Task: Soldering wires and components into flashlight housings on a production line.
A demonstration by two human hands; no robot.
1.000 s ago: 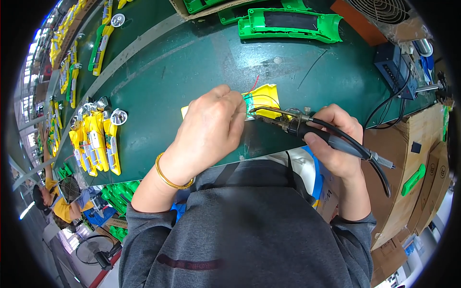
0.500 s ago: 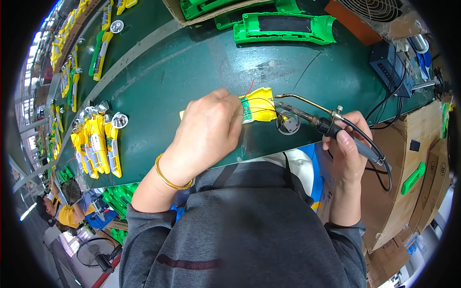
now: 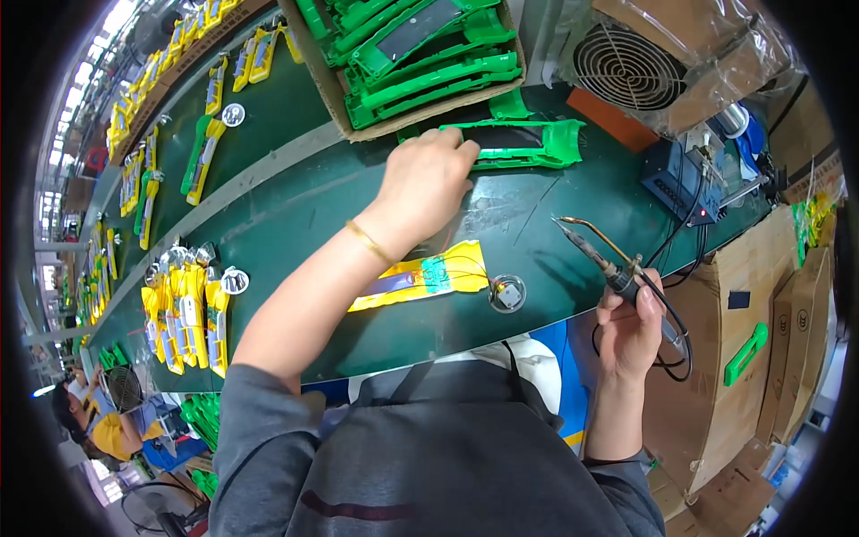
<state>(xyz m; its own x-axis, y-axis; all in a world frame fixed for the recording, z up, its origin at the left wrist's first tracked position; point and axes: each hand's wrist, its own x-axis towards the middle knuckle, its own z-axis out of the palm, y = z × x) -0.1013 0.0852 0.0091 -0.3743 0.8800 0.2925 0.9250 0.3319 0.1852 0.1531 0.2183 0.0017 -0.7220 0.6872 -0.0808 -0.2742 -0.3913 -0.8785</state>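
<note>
My left hand (image 3: 428, 183) reaches to the far side of the bench, fingers closed over the left end of a green plastic shell (image 3: 559, 143); the fingertips are hidden. In my right hand (image 3: 633, 327) is a soldering iron (image 3: 613, 276) with a curved metal solder-feed tube, its tip raised over the bench. Between the hands lies a yellow plastic shell (image 3: 467, 266) holding a green circuit board (image 3: 436, 274) and a purplish battery. Thin wires run from it to a round lamp reflector (image 3: 508, 294) beside its right end.
A carton (image 3: 335, 103) of green shells stands at the back. Several yellow shells with reflectors (image 3: 190, 313) are grouped at left. A blue soldering station (image 3: 671, 183) and a fan (image 3: 629, 67) stand at right. Large cartons (image 3: 707, 358) are below the bench's right end.
My left hand has left the yellow shell and moved away from me to the green shell. The soldering iron has drawn back from the yellow shell. The view has shifted.
</note>
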